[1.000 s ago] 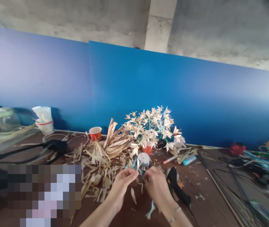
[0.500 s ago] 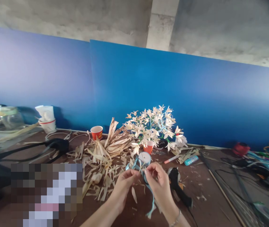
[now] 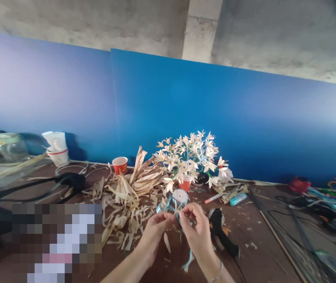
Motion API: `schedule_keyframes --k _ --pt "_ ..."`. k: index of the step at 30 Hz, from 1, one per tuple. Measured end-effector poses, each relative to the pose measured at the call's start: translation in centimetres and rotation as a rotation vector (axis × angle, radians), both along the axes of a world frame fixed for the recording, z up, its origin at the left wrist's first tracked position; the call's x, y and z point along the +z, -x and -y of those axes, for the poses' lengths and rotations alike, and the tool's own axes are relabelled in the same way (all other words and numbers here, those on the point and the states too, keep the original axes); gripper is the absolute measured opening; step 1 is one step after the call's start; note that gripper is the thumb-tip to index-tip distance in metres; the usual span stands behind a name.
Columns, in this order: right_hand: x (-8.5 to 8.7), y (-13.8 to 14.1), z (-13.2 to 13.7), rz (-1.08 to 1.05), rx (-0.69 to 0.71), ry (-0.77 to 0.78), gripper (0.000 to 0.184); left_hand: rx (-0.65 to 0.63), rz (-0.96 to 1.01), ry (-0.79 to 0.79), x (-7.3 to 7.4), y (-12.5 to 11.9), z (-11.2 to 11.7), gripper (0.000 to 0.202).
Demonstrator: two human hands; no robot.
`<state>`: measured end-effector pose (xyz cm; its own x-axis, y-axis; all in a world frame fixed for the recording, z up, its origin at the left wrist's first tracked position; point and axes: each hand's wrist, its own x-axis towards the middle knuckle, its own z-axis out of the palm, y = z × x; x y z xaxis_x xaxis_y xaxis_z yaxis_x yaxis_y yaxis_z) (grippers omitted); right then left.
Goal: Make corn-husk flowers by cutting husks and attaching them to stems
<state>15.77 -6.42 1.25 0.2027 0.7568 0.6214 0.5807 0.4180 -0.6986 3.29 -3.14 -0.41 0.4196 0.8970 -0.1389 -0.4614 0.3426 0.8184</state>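
My left hand and my right hand meet low in the middle of the view, fingers pinched on a thin light-blue ribbon and a small pale flower piece between them. The ribbon's loose end hangs down under my right wrist. Just beyond my fingers lies a white ribbon spool. Behind it a bunch of cream husk flowers stands in an orange cup.
A heap of dried corn husks covers the brown table on the left. A black glue gun lies right of my right hand. Another orange cup, a marker, wires at right, blue wall behind.
My right hand lifted from the table and closed in toward my left hand, pinching the ribbon higher up; over the last half second both hands barely moved.
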Motion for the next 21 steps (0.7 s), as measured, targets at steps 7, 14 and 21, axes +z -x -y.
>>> schedule_keyframes --k 7,14,21 --pt "-0.11 0.14 0.06 0.025 -0.022 -0.035 0.007 0.009 -0.019 -0.020 -0.07 -0.02 0.02 0.024" --pt "-0.31 0.23 0.07 0.096 -0.082 -0.080 0.009 -0.009 0.014 -0.002 -0.25 -0.10 0.06 0.022" --pt "-0.12 0.33 0.23 0.162 -0.103 -0.104 0.008 -0.012 0.018 -0.018 -0.45 -0.11 0.01 0.022"
